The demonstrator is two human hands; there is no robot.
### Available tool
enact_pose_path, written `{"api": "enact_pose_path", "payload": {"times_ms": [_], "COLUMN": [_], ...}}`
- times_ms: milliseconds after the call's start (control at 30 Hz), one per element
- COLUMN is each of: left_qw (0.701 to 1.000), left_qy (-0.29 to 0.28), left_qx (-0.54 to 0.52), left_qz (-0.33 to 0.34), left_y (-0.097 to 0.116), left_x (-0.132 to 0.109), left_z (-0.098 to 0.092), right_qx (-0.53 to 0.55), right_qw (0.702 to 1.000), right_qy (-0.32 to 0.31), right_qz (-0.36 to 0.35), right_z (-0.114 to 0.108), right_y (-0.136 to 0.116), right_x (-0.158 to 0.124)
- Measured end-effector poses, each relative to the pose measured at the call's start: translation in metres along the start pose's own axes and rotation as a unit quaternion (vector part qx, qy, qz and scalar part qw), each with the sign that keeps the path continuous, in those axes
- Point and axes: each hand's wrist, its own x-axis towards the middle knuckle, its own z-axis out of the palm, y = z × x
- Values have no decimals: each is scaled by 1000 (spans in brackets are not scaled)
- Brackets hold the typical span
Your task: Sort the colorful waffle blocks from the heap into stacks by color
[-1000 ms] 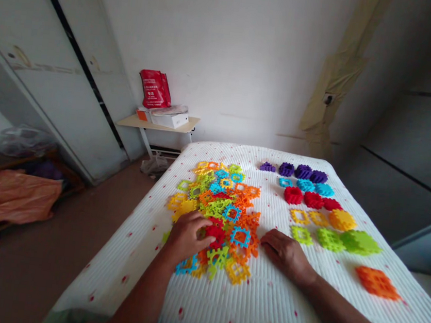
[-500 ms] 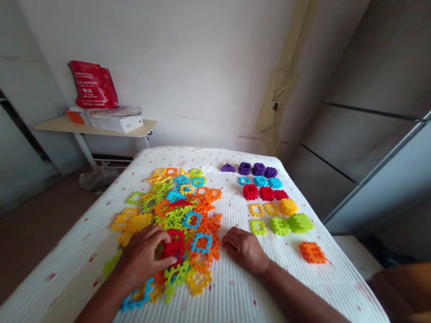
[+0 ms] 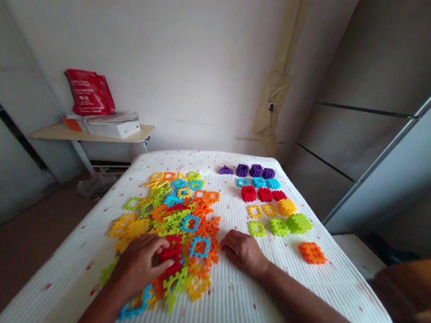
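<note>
Sliding nearer, the left hand (image 3: 137, 267) has crept toward the near edge of the bed since the last look, and the red plastic block pieces (image 3: 171, 254) under its fingertips have shifted with it; its fingers are curled and bunched over that red stack, though whether they are pinching it can't be told from here; the right hand (image 3: 243, 252) lies flat, fingers together, pressed on the white quilted bed cover (image 3: 70, 274), just beside the right edge of the jumbled pile of colored waffle blocks (image 3: 172, 213); farther right stand sorted purple blocks (image 3: 255, 170), blue blocks (image 3: 263, 183), red blocks (image 3: 264, 194), yellow blocks (image 3: 268, 209) and green blocks (image 3: 298, 223), running far to near; an orange block stack (image 3: 312, 253) sits alone near the right edge; beyond the far left corner, a pale shelf (image 3: 125, 134) carries a white box (image 3: 114, 128) and a red bag (image 3: 89, 93).
</note>
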Motion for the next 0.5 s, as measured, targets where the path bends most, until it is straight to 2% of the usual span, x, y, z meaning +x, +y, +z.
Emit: {"api": "enact_pose_path", "payload": {"times_ms": [233,500], "left_qw": [995,994], "left_qy": [10,-22], "left_qx": [99,98], "left_qz": [-17,-42], "left_y": [14,15], "left_x": [-4,-3], "left_z": [-18,-16], "right_qx": [34,50], "right_qw": [999,998], "right_qy": [14,27], "right_qz": [6,4], "right_z": [1,5], "right_y": [0,3], "right_x": [-2,-3]}}
